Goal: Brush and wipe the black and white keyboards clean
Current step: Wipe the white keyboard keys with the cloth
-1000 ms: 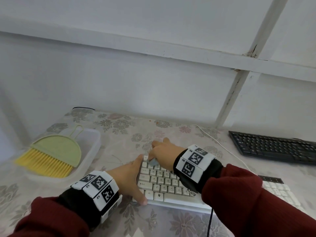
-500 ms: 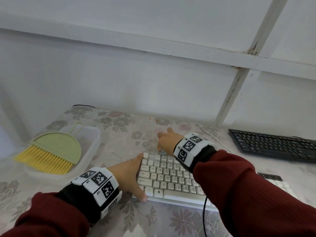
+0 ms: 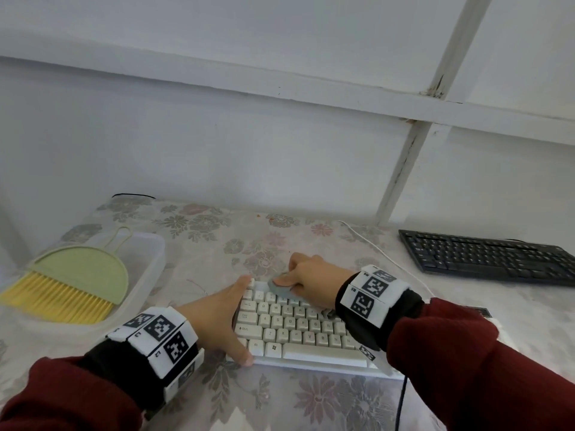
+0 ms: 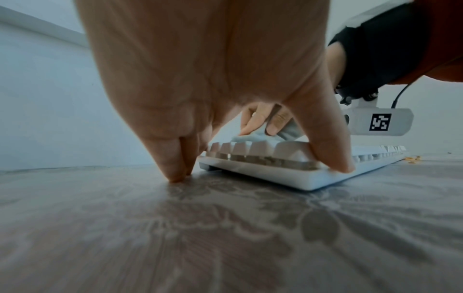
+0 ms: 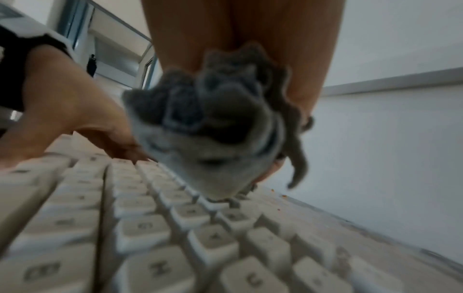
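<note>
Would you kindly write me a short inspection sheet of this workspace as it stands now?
Surface: flowered tablecloth, orange crumbs by the far edge.
Job's things: white keyboard in front; black keyboard far right; grey cloth on the top keys.
Clutter: green brush lying on a clear box.
Hands: left hand steadies the white keyboard's end; right hand holds the cloth.
Cables: white cable; black cable.
Surroundings: white wall.

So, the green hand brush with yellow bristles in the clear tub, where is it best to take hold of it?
Probably by the green half-round back, coming from above: the green hand brush lies flat across the clear plastic tub, bristles toward the person, thin loop pointing away.
</note>
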